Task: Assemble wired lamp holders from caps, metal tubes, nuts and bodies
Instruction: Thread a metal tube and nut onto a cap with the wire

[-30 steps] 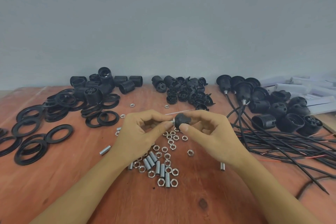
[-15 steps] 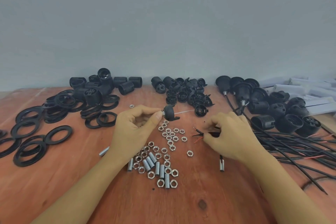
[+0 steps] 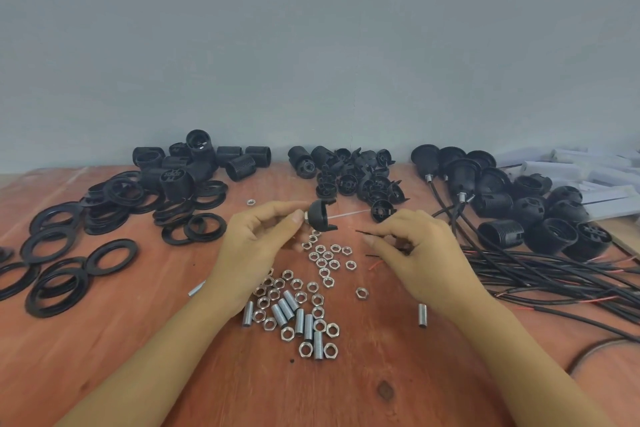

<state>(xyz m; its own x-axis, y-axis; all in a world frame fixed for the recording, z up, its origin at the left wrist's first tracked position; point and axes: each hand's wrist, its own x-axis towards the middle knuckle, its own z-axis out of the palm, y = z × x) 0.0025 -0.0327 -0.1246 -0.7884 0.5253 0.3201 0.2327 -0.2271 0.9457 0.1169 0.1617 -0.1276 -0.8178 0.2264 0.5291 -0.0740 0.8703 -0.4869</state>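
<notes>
My left hand pinches the metal end of a black dome-shaped cap, held above the table with its open side facing right. My right hand pinches a black cable near its tip, which points left toward the cap with a gap between them. Loose nuts and threaded metal tubes lie scattered on the wooden table below both hands. Spare caps are heaped behind the held cap.
Black rings spread over the left side, threaded black bodies stand at the back left. Finished wired holders and a bundle of black cables fill the right. White boxes lie far right. One tube lies alone.
My right hand let go of the cap, moved right, picked up a black cable and brought its tip toward the cap. My left hand kept the cap and lifted it slightly.
</notes>
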